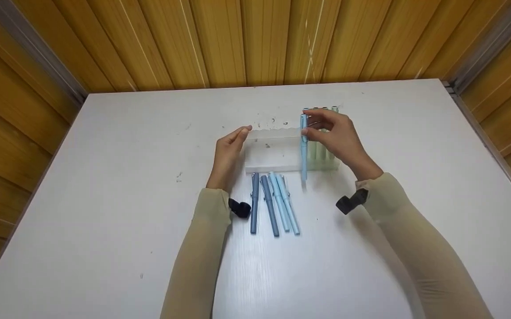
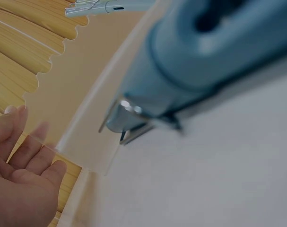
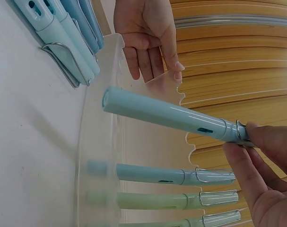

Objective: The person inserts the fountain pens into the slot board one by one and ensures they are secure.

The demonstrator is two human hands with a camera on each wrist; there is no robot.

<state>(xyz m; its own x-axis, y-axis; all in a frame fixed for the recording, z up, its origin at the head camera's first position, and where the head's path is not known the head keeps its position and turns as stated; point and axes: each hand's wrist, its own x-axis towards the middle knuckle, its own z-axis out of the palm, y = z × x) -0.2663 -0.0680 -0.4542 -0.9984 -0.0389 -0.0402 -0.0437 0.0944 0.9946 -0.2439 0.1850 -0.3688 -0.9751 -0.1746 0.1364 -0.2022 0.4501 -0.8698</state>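
My left hand (image 1: 225, 157) pinches the upper left corner of a translucent pen stand (image 1: 273, 169) with a scalloped top edge. In the right wrist view, its thumb lies along that edge and the other fingers show behind the panel. My right hand (image 1: 342, 137) holds a light blue pen (image 3: 157, 113) by its clip end, between thumb and fingertips. That pen hangs nearly upright in front of the stand, its free end pointing down. Beside it, a light blue pen (image 3: 143, 173) and green pens (image 3: 152, 200) sit in the stand's right part, clips up.
In front of the stand lie two dark blue pens (image 1: 254, 208) and two light blue pens (image 1: 280, 204), between my forearms. The white table (image 1: 127, 177) meets wood-look panels (image 1: 264, 44) at its back edge. Each wrist wears a black camera mount (image 1: 352, 202).
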